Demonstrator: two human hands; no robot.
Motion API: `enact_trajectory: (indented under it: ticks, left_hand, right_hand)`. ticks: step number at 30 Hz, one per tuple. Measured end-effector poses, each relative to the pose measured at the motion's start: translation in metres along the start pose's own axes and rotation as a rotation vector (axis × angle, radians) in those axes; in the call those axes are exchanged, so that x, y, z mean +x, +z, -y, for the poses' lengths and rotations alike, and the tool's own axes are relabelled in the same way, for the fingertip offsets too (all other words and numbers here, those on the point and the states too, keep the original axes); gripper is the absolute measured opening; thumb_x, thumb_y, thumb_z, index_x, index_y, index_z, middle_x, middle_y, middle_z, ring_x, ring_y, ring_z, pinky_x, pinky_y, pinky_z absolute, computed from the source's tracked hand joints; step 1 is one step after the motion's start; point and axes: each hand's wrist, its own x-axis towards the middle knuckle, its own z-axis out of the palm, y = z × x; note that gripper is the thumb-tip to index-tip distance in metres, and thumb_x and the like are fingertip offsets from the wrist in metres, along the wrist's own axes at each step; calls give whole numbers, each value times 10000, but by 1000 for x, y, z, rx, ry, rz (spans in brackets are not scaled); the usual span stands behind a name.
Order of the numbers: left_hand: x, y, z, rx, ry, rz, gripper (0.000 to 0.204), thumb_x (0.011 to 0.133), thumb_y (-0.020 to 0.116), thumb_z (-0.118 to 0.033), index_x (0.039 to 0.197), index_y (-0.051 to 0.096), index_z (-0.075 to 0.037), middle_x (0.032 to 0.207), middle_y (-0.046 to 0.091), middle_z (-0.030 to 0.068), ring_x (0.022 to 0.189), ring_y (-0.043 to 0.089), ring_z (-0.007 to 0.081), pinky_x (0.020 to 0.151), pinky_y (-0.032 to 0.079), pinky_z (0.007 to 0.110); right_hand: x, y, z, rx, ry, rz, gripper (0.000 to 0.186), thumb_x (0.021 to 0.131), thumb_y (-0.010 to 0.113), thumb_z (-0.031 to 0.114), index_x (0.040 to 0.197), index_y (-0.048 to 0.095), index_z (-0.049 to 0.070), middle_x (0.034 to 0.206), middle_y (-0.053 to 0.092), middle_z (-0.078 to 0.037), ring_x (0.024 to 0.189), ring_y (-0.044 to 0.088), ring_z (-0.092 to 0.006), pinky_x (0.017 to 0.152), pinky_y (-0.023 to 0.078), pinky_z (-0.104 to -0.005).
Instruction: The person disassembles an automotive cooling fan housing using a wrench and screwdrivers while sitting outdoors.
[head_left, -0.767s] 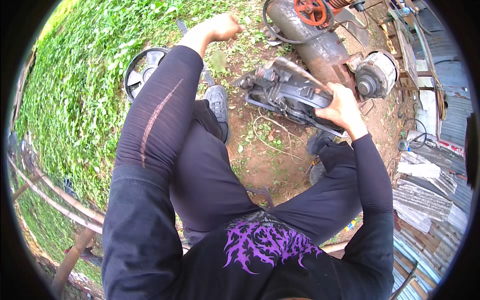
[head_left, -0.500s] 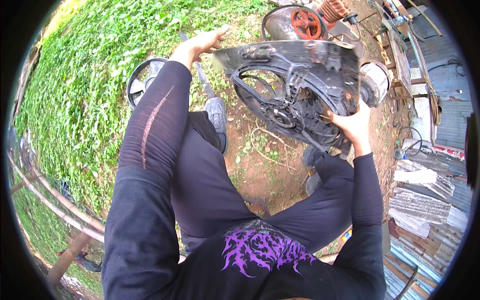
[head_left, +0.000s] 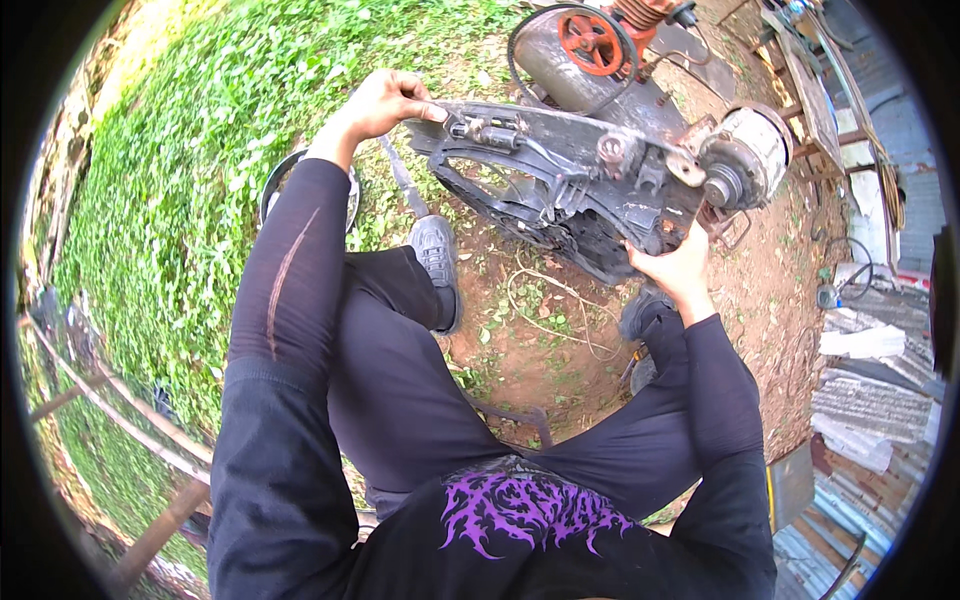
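A dirty black fan shroud (head_left: pixel 570 135), with a round opening and ribbed plastic frame, is held up over the ground between my feet. Its far left corner is pinched by my left hand (head_left: pixel 380 108), thumb and fingers closed on the edge. My right hand (head_left: pixel 680 268) grips the near right edge, thumb on the facing side; its other fingers are mostly hidden behind. The shroud tilts, its right end lower than its left. A round ring-shaped part (head_left: pixel 275 180) lies on the grass, largely covered by my left forearm.
Beyond the shroud stands a compressor with a grey tank (head_left: pixel 560 65) and red pulley wheel (head_left: pixel 590 42). A worn motor (head_left: pixel 745 155) is close to its right end. A long flat bar (head_left: pixel 400 175) touches my left shoe. Corrugated sheets (head_left: pixel 860 410) lie at right.
My left hand, earlier apart from the shroud's corner with fingers extended, now grips it. The shroud has turned, its upper edge sloping down to the right. My right hand keeps its hold.
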Motion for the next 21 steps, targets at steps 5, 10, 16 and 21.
enact_trajectory:
  ticks: [5, 10, 16, 21]
  left_hand:
    - [-6, 4, -53, 44, 102, -4, 309, 687, 950, -269, 756, 733, -60, 752, 645, 3, 750, 601, 125, 699, 467, 297]
    - [-5, 13, -91, 88, 127, -9, 333, 671, 952, -271, 744, 715, -48, 752, 641, 21, 737, 603, 143, 690, 478, 319]
    - [13, 42, -82, 232, 112, 78, 375, 674, 951, -300, 731, 692, -35, 764, 658, 52, 733, 621, 177, 689, 490, 347]
    - [48, 65, -70, 214, 164, 67, 411, 676, 953, -345, 769, 699, -36, 734, 653, 59, 702, 618, 186, 676, 491, 355]
  right_hand:
    - [-21, 23, -67, -56, -19, -138, 534, 634, 915, 246, 1083, 718, 33, 1032, 744, -91, 959, 705, -197, 890, 554, -339]
    - [-46, 24, -88, -186, 220, -118, 560, 645, 942, 362, 972, 726, -38, 921, 742, -162, 890, 711, -172, 843, 560, -320]
    - [-76, 11, -34, -923, 610, 475, 699, 828, 795, 326, 1300, 552, -129, 1360, 540, -349, 1169, 669, -364, 929, 575, -405]
    - [-86, 7, 19, -781, 469, 757, 331, 885, 704, 263, 1059, 726, -18, 996, 747, -213, 1016, 740, -328, 859, 576, -426]
